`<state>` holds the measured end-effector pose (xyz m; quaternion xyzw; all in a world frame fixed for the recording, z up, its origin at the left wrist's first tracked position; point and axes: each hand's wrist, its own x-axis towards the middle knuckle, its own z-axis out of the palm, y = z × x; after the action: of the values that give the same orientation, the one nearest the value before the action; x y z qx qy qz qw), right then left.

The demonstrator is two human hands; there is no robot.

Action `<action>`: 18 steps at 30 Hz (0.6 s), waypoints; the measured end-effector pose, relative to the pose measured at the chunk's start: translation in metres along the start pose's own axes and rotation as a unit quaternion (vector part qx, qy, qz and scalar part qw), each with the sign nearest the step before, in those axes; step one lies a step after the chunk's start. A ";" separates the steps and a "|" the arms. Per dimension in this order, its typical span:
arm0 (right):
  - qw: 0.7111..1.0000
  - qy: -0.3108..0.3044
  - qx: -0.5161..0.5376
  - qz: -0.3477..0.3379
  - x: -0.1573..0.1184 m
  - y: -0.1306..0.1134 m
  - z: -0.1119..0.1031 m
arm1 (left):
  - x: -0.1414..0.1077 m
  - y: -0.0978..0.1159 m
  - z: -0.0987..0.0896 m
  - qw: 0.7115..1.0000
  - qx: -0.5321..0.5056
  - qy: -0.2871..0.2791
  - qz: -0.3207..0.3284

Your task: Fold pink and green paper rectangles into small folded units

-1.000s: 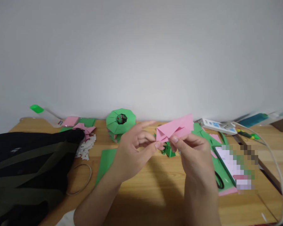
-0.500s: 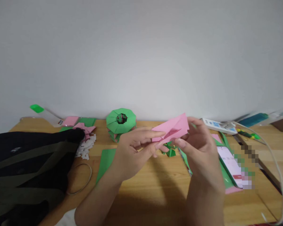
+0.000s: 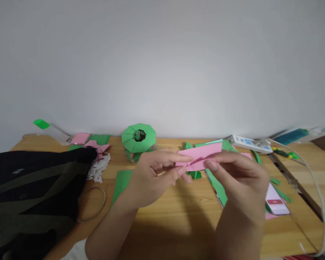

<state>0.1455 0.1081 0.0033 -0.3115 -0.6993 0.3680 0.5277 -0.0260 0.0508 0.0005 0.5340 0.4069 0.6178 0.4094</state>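
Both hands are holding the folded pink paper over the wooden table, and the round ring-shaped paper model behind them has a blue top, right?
Not quite: the top of the round paper model is green, not blue, as the head view shows. The rest is right: both the left hand and the right hand hold the folded pink paper over the wooden table.

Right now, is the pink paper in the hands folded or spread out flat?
Folded. The pink paper, between the left hand and right hand, shows layers with a dark gap.
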 end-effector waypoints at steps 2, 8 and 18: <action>1.000 0.016 0.001 0.008 0.000 0.000 0.002 | 0.000 0.000 0.000 1.000 0.017 -0.001 0.008; 0.999 0.040 0.000 0.017 -0.001 0.004 0.001 | 0.000 0.000 -0.001 0.999 0.051 0.002 0.016; 0.998 0.053 -0.001 0.019 -0.001 0.000 0.003 | 0.000 -0.001 0.002 0.999 0.037 0.016 0.022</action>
<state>0.1432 0.1071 0.0022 -0.3446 -0.6649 0.3602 0.5563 -0.0236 0.0515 -0.0003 0.5471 0.4244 0.6198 0.3693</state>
